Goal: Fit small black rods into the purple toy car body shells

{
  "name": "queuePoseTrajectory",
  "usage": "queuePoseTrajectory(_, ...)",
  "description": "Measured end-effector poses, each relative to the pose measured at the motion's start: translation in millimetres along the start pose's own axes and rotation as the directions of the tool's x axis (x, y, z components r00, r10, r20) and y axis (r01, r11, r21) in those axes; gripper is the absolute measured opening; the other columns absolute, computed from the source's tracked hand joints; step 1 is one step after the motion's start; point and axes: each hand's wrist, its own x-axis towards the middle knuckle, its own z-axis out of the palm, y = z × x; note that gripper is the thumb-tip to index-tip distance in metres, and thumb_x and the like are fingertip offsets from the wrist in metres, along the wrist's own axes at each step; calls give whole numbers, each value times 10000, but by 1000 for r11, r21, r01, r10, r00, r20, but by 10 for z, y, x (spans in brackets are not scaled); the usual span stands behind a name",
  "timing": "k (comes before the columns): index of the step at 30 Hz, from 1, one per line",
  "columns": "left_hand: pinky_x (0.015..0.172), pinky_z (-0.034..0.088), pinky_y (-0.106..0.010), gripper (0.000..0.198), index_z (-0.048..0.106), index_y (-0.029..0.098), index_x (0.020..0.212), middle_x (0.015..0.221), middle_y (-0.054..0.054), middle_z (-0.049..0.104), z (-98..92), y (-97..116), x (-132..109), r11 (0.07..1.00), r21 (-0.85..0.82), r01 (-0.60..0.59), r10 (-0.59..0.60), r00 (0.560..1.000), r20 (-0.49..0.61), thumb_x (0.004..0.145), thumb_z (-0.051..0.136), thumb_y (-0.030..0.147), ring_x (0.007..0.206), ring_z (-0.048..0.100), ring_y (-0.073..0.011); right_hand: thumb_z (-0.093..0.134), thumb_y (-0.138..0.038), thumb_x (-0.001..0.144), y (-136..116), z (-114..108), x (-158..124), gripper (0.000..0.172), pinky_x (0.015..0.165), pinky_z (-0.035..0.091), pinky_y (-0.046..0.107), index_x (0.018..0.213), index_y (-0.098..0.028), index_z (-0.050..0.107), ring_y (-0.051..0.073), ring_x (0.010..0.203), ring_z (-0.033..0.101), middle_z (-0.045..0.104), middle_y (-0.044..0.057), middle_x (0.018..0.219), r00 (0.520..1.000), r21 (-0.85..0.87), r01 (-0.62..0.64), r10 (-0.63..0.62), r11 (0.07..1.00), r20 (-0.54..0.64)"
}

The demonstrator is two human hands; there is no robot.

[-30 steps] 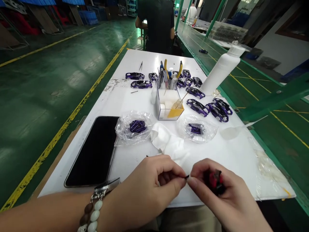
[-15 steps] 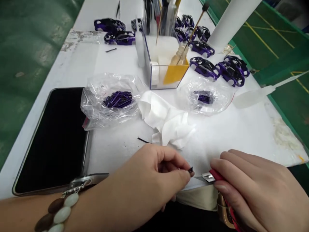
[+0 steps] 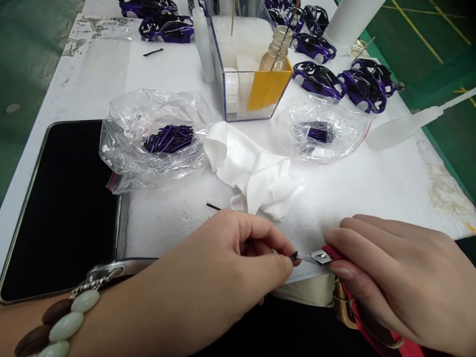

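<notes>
White worktable (image 3: 372, 188), green floor (image 3: 22, 44). Left hand (image 3: 223, 267) pinches small dark part (image 3: 293, 256). Right hand (image 3: 394, 277) grips red-handled knife (image 3: 322, 257), blade touching it.

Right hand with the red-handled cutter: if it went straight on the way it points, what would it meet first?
The small dark piece pinched by the left hand, then those fingertips. The right hand points its cutter leftward at it; whether the blade touches it is unclear.

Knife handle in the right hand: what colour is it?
Red. The head view shows the knife handle best, gripped in the right hand.
</notes>
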Motion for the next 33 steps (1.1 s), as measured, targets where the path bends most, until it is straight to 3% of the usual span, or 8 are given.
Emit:
queuePoseTrajectory(3, 356, 339, -141, 197, 751, 240, 840, 535, 40, 524, -1, 27, 11, 1000, -9, 12, -12, 1000, 5, 726, 665, 376, 428, 437, -83, 434, -589, 973, -13, 58, -57, 435, 447, 339, 293, 763, -247, 606, 199, 589, 539, 511, 39, 563, 997, 26, -61, 62, 998, -44)
queuePoseTrajectory(8, 369, 343, -149, 217, 750, 240, 852, 516, 39, 506, -6, 28, 2, 999, -22, 43, -43, 999, 19, 725, 675, 399, 431, 434, -87, 456, -548, 976, -11, 50, -10, 390, 450, 332, 296, 771, -249, 596, 195, 578, 532, 512, 34, 565, 999, 10, -29, 29, 1000, -37)
queuePoseTrajectory(13, 343, 296, -149, 155, 698, 226, 742, 434, 44, 477, -16, 40, 8, 981, -140, 137, -130, 990, 62, 673, 697, 365, 385, 389, -79, 426, -411, 1005, -4, -40, 113, 310, 456, 312, 326, 785, -233, 553, 167, 511, 465, 521, 17, 597, 969, -165, 229, -209, 959, 132)
queuePoseTrajectory(15, 335, 288, -137, 120, 670, 214, 683, 426, 46, 475, -28, 55, 14, 970, -188, 154, -143, 987, 71, 650, 697, 326, 373, 370, -64, 414, -382, 1006, -5, -57, 128, 288, 466, 297, 345, 797, -226, 536, 172, 517, 448, 504, 18, 605, 954, -230, 284, -251, 931, 162)
queuePoseTrajectory(19, 325, 290, -120, 108, 678, 199, 668, 455, 37, 509, -56, 80, 27, 956, -241, 168, -158, 986, 61, 621, 707, 292, 377, 392, -55, 437, -386, 991, -7, -44, 105, 245, 516, 240, 368, 834, -218, 519, 198, 571, 415, 459, 27, 620, 957, -292, 281, -245, 914, 154)
queuePoseTrajectory(24, 327, 302, -117, 101, 664, 198, 663, 451, 38, 510, -52, 97, 28, 952, -249, 177, -169, 984, 51, 617, 705, 277, 380, 402, -57, 486, -392, 979, 24, -14, 72, 208, 577, 233, 384, 907, -203, 535, 229, 657, 437, 528, 60, 702, 959, -277, 275, -242, 921, 148)
queuePoseTrajectory(33, 343, 304, -127, 113, 648, 206, 695, 456, 48, 495, -68, 72, 31, 984, -153, 93, -83, 994, 68, 662, 680, 310, 391, 401, -62, 592, -374, 950, 40, -35, 4, 202, 627, 337, 374, 1009, -182, 574, 231, 727, 484, 613, 86, 814, 967, -156, 246, -232, 957, 102)
